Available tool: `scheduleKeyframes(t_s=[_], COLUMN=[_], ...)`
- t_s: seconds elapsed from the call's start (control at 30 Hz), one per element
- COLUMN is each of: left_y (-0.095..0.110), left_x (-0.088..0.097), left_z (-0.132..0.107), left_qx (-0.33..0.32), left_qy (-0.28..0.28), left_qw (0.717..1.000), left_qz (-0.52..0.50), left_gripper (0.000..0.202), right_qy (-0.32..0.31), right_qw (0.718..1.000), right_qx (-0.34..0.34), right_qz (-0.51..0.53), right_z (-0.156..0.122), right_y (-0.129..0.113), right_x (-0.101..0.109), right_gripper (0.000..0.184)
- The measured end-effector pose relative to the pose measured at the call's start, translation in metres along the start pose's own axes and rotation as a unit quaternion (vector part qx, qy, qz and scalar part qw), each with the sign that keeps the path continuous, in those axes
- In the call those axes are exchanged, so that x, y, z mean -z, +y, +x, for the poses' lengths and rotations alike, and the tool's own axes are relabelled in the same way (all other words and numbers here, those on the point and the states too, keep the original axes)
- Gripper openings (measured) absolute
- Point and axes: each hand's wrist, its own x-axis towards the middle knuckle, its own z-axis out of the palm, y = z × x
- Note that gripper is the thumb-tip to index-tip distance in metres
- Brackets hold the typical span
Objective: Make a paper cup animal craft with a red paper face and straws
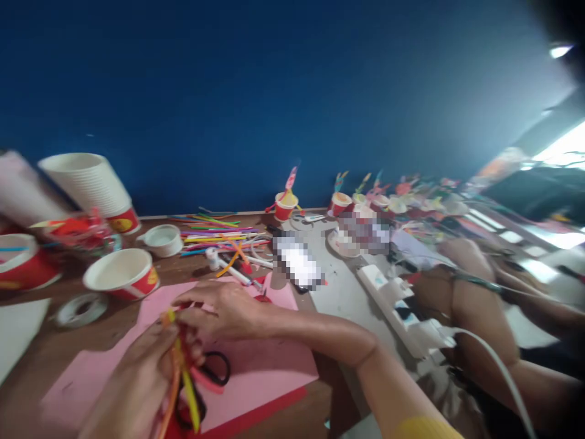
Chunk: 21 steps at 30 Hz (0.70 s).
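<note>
Pinching coloured straws [188, 387] over the pink paper [269, 366].
Left hand [132, 381] and right hand [228, 314] clamp them, fingers closed; they look light and bendy, best held mid-length.

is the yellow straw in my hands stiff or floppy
Probably light and bendy: the yellow straw is thin and bows slightly between left hand and right hand. Being round, it may roll on the pink paper.

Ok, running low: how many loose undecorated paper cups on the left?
3: one red-and-white paper cup by the pink paper sheet, another at the left edge, a small white cup behind. The tilted stack hides more.
</note>
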Motion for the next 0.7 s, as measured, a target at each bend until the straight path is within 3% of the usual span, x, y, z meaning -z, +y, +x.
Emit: scheduleKeyframes(t_s=[0.2,0.3,0.7], left_y=[0.0,-0.001,-0.009], left_x=[-0.005,-0.001,0.013], left_z=[0.007,0.01,0.012], left_qx=[-0.027,-0.026,-0.013], left_qy=[-0.06,-0.096,-0.105], left_qw=[0.998,0.995,0.994], left_qz=[0.022,-0.002,0.014], left_gripper=[0.013,0.016,0.023], right_qy=[0.045,0.036,0.084], right_qw=[0.989,0.986,0.972], right_qx=[-0.067,-0.075,-0.111], right_qz=[0.127,0.146,0.19], right_z=[-0.001,-0.001,-0.004], right_y=[0.007,0.011,0.014], right_x=[-0.014,-0.019,-0.038], right_gripper=[0.022,0.021,0.019])
